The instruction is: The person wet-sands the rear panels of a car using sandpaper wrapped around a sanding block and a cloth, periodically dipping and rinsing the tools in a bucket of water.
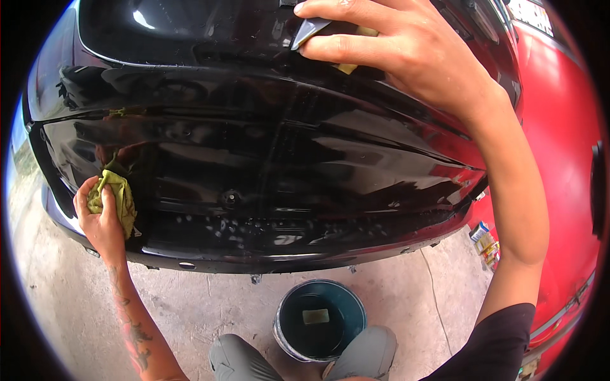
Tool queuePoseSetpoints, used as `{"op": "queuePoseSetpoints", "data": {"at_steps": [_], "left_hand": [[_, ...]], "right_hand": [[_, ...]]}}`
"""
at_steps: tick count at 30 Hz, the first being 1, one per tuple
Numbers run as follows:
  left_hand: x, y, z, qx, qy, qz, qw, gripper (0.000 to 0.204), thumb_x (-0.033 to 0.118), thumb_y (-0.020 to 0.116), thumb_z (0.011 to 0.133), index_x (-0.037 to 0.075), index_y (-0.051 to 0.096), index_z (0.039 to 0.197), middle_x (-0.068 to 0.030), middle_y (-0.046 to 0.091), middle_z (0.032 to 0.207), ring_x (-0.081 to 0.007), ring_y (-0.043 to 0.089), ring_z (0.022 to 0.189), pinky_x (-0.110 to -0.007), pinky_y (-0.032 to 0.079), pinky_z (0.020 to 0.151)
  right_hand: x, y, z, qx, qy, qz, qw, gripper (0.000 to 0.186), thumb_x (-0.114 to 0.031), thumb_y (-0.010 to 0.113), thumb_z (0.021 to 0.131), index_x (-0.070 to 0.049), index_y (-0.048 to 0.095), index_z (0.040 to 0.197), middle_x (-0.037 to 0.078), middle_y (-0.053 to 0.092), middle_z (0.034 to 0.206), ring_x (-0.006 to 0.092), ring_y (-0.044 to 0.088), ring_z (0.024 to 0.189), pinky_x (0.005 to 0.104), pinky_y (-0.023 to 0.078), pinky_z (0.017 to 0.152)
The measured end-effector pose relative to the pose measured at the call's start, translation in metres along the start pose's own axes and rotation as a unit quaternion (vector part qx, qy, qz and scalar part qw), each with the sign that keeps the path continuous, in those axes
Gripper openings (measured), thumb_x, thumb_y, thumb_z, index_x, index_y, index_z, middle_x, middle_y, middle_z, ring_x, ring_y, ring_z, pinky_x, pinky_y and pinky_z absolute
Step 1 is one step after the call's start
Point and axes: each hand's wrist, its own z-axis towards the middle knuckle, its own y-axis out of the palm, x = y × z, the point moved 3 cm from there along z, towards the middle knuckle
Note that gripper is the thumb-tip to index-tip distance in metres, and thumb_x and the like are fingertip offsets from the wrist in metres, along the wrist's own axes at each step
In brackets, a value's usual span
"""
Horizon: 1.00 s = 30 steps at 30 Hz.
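Note:
A glossy black car bumper (267,159) fills the view in front of me. My left hand (98,219) grips a yellow-green cloth (117,197) and presses it against the bumper's lower left part. My right hand (406,51) reaches to the upper part of the panel, pinching a small grey flat piece (309,30) with a bit of yellow sponge (348,66) showing under the fingers. Water drops dot the lower edge of the bumper.
A dark bucket (321,320) of water with a yellow sponge (315,315) floating in it stands on the concrete floor between my knees. A red car body (559,127) is at the right. Small boxes (484,241) lie on the floor near it.

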Motion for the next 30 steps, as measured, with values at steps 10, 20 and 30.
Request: {"op": "queuePoseSetpoints", "data": {"at_steps": [10,20,30], "left_hand": [[-0.002,0.001,0.001,-0.003,-0.002,0.000,1.000,0.026,0.017,0.067,0.093,0.002,0.067,0.115,-0.0088,0.061,0.113,-0.0212,0.061,0.105,-0.033,0.046,0.096],[-0.004,0.000,0.000,-0.003,0.002,0.009,1.000,0.027,0.018,0.068,0.093,0.002,0.067,0.115,-0.0085,0.060,0.113,-0.0203,0.061,0.104,-0.033,0.046,0.096],[-0.006,0.000,0.001,-0.002,0.003,0.002,1.000,0.026,0.018,0.068,0.093,0.002,0.067,0.114,-0.0085,0.060,0.112,-0.0203,0.061,0.104,-0.033,0.046,0.096]], "right_hand": [[-0.008,0.001,0.006,-0.026,-0.047,-0.179,0.982,0.020,-0.021,0.059,0.094,-0.021,0.066,0.113,0.007,0.058,0.130,0.0273,0.051,0.129,0.0691,0.045,0.098],[-0.001,0.007,-0.002,0.007,-0.003,-0.045,0.999,0.018,-0.020,0.060,0.094,-0.020,0.067,0.111,0.007,0.058,0.131,0.0263,0.051,0.130,0.0705,0.043,0.097],[-0.002,0.006,0.000,0.014,-0.006,-0.033,0.999,0.018,-0.019,0.060,0.092,-0.020,0.067,0.109,0.007,0.058,0.130,0.0266,0.051,0.130,0.0696,0.044,0.097]]}}
